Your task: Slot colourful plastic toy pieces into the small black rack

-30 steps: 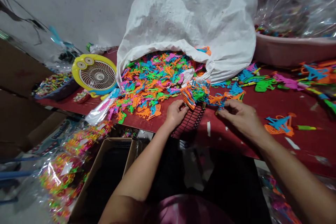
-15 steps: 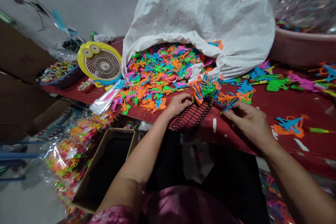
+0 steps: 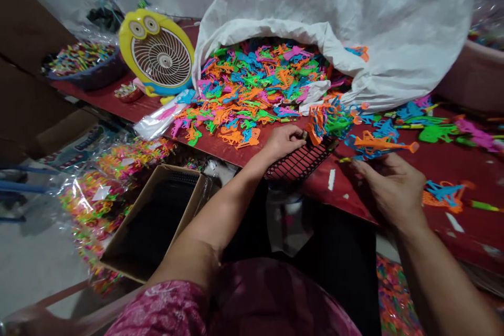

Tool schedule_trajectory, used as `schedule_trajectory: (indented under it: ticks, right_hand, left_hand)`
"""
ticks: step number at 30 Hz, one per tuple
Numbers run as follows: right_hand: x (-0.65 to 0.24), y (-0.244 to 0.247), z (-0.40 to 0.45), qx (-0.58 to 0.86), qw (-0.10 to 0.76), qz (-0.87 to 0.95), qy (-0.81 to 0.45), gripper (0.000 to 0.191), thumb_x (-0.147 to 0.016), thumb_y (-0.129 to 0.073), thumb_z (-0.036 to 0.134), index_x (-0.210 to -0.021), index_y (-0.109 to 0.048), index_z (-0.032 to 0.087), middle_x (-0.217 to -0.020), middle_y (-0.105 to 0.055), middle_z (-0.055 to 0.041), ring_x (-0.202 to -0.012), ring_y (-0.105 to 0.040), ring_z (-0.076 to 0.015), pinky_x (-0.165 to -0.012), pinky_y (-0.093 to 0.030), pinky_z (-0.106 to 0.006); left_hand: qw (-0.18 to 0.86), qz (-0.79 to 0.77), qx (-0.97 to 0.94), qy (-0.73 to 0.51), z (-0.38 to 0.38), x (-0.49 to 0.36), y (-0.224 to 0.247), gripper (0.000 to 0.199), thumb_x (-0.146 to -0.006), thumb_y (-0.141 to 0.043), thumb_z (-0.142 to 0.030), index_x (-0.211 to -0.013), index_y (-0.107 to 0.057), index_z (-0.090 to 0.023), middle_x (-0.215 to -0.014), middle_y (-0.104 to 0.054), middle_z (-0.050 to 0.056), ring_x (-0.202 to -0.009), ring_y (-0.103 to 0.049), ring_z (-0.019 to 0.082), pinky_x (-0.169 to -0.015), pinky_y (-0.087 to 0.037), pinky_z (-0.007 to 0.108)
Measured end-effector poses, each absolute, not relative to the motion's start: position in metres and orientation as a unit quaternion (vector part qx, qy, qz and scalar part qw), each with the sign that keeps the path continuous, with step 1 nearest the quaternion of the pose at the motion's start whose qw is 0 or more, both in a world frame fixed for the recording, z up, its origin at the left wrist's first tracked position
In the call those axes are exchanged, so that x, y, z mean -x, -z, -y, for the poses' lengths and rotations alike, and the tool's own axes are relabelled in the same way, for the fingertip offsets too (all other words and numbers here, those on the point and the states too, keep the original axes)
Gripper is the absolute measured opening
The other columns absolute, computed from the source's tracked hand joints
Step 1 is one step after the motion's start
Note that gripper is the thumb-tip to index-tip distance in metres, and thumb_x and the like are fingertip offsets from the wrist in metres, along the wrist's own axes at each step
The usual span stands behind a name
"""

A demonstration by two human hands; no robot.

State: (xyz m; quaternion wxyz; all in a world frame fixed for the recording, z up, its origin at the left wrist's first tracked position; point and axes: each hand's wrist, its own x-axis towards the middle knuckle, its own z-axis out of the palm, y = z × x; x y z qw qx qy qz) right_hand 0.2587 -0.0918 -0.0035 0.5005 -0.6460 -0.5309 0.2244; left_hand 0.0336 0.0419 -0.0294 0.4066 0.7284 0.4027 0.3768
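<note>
A black plastic grid rack (image 3: 297, 164) juts over the table's front edge. Along its far end stands a row of small orange, blue and green plastic toy pieces (image 3: 328, 119). My left hand (image 3: 285, 142) is closed at the rack's far left corner, thumb and forefinger pinched on it beside the row. To the right of the rack, my right hand (image 3: 394, 181) is closed around a few plastic toy pieces (image 3: 378, 143), an orange one on top and blue ones below. Its fingertips are partly hidden behind the thumb and the pieces.
A white sack (image 3: 342, 5) spills a heap of toy pieces (image 3: 252, 89) onto the red table (image 3: 354, 194). A yellow fan (image 3: 163, 58) and a basin (image 3: 98, 77) stand left. Below are an open carton (image 3: 185, 215) and filled clear bags (image 3: 90, 194). More pieces lie right.
The view has shifted, so the table sits differently in it. The orange piece at my right hand now points right, above the fingers. My left hand stays at the rack's corner.
</note>
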Motion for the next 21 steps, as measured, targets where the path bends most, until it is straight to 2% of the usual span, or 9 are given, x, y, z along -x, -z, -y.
schedule_trajectory:
  ticks: [3,9,15,21]
  right_hand:
    - [-0.25,-0.003,0.09,0.645,0.511,0.527,-0.213,0.033,-0.077,-0.076,0.046,-0.095,-0.072,0.019,-0.09,-0.071,-0.006,-0.076,-0.061,-0.0178,-0.067,-0.049,-0.03]
    - [-0.243,-0.005,0.084,0.608,0.472,0.608,-0.193,0.022,-0.087,-0.066,0.042,-0.1,-0.072,0.025,-0.099,-0.07,-0.0037,-0.089,-0.063,-0.0223,-0.083,-0.051,-0.037]
    - [-0.239,-0.008,0.078,0.618,0.467,0.613,-0.157,0.02,-0.087,-0.065,0.042,-0.096,-0.071,0.025,-0.088,-0.068,-0.0027,-0.081,-0.062,-0.0221,-0.074,-0.048,-0.035]
    - [-0.237,-0.005,0.073,0.615,0.442,0.64,-0.128,0.018,-0.089,-0.062,0.039,-0.083,-0.066,0.023,-0.08,-0.063,-0.0016,-0.074,-0.056,-0.0192,-0.068,-0.042,-0.032]
  left_hand:
    - [0.383,-0.404,-0.739,-0.379,-0.041,-0.034,0.031,0.013,-0.077,-0.069,-0.019,-0.089,-0.071,-0.013,-0.082,-0.067,0.0,-0.069,-0.055,0.009,-0.064,-0.042,0.02]
    - [0.356,-0.4,-0.757,-0.374,-0.04,-0.034,0.032,0.011,-0.079,-0.068,-0.018,-0.089,-0.072,-0.013,-0.082,-0.068,0.001,-0.07,-0.057,0.01,-0.065,-0.044,0.02]
    - [0.351,-0.404,-0.761,-0.367,-0.04,-0.035,0.03,0.011,-0.081,-0.067,-0.018,-0.09,-0.072,-0.014,-0.085,-0.069,0.002,-0.071,-0.059,0.011,-0.066,-0.045,0.021]
    - [0.349,-0.406,-0.762,-0.365,-0.037,-0.035,0.025,0.011,-0.08,-0.067,-0.016,-0.089,-0.072,-0.013,-0.084,-0.069,0.002,-0.07,-0.059,0.011,-0.065,-0.044,0.02]
